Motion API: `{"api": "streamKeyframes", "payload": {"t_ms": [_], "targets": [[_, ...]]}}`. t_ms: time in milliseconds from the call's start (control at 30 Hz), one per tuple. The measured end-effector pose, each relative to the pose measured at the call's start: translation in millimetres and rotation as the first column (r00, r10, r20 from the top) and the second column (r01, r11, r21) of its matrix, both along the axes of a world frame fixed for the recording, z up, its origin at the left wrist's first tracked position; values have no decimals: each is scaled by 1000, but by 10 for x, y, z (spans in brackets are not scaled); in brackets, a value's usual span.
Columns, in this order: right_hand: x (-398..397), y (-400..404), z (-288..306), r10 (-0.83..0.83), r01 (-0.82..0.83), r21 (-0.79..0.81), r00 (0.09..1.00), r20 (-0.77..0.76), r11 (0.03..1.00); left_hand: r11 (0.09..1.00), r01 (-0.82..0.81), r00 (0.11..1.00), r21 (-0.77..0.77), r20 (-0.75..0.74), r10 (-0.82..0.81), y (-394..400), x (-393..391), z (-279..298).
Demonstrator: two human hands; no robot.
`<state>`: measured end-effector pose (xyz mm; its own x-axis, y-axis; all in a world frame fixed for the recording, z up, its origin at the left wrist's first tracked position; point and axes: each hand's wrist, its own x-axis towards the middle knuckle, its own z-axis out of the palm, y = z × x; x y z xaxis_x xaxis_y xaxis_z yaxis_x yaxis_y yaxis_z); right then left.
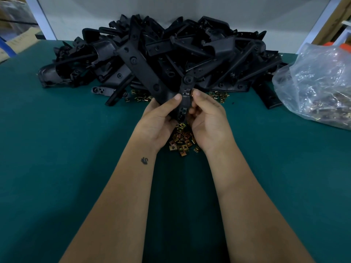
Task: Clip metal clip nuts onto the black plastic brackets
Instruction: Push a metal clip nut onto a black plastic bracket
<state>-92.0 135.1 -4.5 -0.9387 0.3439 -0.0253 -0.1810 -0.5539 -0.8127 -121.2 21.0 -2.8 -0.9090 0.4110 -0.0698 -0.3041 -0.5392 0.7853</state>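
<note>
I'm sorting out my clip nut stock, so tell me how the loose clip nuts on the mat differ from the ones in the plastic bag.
The loose clip nuts lie bare on the green mat, under the hands; the bagged clip nuts sit inside a crumpled clear plastic bag at the right edge. The loose clip nuts show clearly as single pieces; the bagged clip nuts are blurred by the film. The bagged heap looks larger. Both look brassy.

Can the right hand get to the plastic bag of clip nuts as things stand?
Probably yes, once freed. The right hand is pressing a clip nut onto the held bracket. The bag lies to its right on the green mat, with nothing between them.
</note>
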Motion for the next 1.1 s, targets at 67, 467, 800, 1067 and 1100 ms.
{"api": "streamKeyframes", "payload": {"t_ms": [67,467,800,1067,1100], "targets": [[-7,3,-9,-4,3,-16,1000,-18,1000,1000,14,1000,-4,-20,-14,17,4,-10],[18,17,0,14,-17,-73,999,-44,997,994,57,990,-94,-127,-69,19,17,0],[50,12,32,30,-31,-32,999,-43,999,988,82,985,-133,-139,-101,-5,44,19],[60,-59,65,-3,4,32,999,-33,999,991,43,976,-125,-205,-69,31,30,-5],[62,-68,65,-13,14,39,999,-29,999,991,40,976,-125,-208,-66,36,29,-6]]}}
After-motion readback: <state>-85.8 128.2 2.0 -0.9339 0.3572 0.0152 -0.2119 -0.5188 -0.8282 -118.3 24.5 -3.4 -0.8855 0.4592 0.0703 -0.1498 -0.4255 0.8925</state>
